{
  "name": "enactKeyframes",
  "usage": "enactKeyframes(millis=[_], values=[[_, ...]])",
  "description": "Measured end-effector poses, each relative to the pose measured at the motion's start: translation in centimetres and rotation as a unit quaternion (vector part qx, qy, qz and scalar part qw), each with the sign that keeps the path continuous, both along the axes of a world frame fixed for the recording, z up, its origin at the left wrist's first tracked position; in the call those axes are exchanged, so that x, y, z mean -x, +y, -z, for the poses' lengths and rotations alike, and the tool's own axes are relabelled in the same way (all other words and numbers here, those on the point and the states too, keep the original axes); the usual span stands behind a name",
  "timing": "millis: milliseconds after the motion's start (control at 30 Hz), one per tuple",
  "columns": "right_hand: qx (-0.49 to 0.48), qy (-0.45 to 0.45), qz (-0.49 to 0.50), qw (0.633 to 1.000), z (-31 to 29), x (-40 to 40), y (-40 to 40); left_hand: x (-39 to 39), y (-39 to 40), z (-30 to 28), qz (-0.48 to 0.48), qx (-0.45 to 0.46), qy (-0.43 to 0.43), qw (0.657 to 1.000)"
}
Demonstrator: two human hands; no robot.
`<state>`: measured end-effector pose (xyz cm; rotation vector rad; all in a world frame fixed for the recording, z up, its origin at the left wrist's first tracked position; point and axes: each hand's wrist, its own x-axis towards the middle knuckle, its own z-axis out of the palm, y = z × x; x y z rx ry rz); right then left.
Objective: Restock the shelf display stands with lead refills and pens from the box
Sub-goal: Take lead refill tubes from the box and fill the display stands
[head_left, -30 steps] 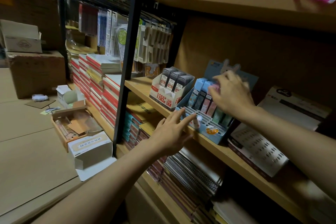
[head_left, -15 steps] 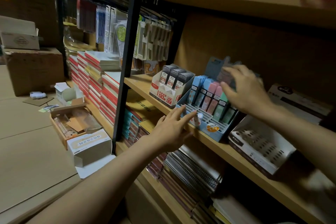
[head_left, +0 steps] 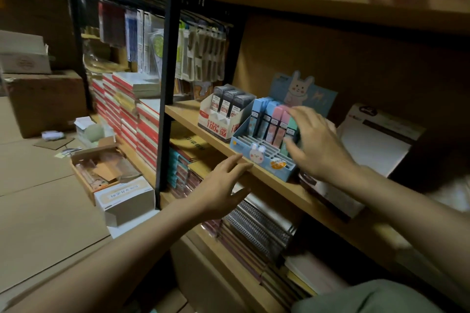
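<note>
- Head view, centre of the frame: blue display stand [head_left: 264, 160] with a rabbit backing card sits on the front part of the wooden shelf [head_left: 284, 185]; pastel lead refill cases [head_left: 272, 122], blue, pink and green, stand upright in its back rows, while the front slots show bare dividers.
- Just left of it, touching or nearly so, a white and red stand [head_left: 216, 122] carries three dark refill packs [head_left: 230, 101].
- Right hand [head_left: 315, 142], centre right, reaches over the blue stand's right end with fingers spread and loosely bent by the green cases; whether they pinch a case I cannot tell, as the hand is blurred.
- Left hand [head_left: 223, 185], lower centre, is spread wide, fingertips at the shelf's front edge below the blue stand, holding nothing.
- Right of the blue stand, a white display box [head_left: 376, 145] lies tilted on the shelf.
- Lower left of the frame, an open cardboard box [head_left: 101, 170] rests on the floor beside a white carton [head_left: 127, 198].
- Below the shelf, spiral notebooks [head_left: 256, 226] are stacked.
</note>
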<state>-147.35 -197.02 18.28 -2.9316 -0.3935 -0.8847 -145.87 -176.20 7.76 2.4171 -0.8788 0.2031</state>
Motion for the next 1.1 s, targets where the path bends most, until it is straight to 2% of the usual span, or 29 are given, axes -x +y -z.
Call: enactKeyframes(millis=[67, 133, 200, 267, 367, 433, 500, 600, 667, 800, 1000, 1100], values=[[-0.013, 0.01, -0.081, 0.997, 2.2, 1.0, 2.4, 1.5, 1.2, 1.2, -0.02, 0.017, 0.058, 0.998], [-0.033, 0.069, -0.17, 0.982, 5.5, 2.1, 5.2, 3.2, 2.8, 3.2, -0.057, -0.002, 0.141, 0.988], [-0.01, 0.13, -0.252, 0.959, 9.8, 2.9, 8.0, 5.2, 4.8, 6.2, -0.111, -0.032, 0.237, 0.964], [0.035, 0.194, -0.293, 0.935, 14.8, 3.4, 10.3, 7.4, 7.0, 9.7, -0.191, -0.06, 0.337, 0.92], [0.061, 0.341, -0.276, 0.896, 22.3, 3.7, 12.9, 10.8, 9.3, 14.8, -0.329, -0.069, 0.442, 0.832], [0.086, 0.446, -0.243, 0.857, 26.9, 3.8, 14.1, 12.7, 9.6, 17.8, -0.422, -0.02, 0.461, 0.78], [0.097, 0.513, -0.205, 0.828, 30.6, 4.0, 14.9, 14.5, 8.6, 20.8, -0.495, 0.063, 0.469, 0.729], [0.095, 0.56, -0.166, 0.806, 35.3, 4.9, 15.0, 16.6, 5.6, 25.0, -0.539, 0.15, 0.504, 0.658], [0.12, 0.581, -0.148, 0.791, 38.1, 5.7, 14.4, 17.3, 4.0, 27.5, -0.553, 0.14, 0.526, 0.631], [0.161, 0.621, -0.127, 0.756, 42.2, 6.9, 13.5, 16.3, 4.7, 31.2, -0.609, 0.067, 0.507, 0.607], [0.153, 0.588, -0.167, 0.776, 45.0, 6.1, 14.3, 13.4, 7.6, 34.4, -0.684, 0.043, 0.452, 0.571], [0.153, 0.587, -0.168, 0.777, 45.8, 5.8, 14.2, 13.0, 7.7, 35.2, -0.688, -0.001, 0.432, 0.582]])
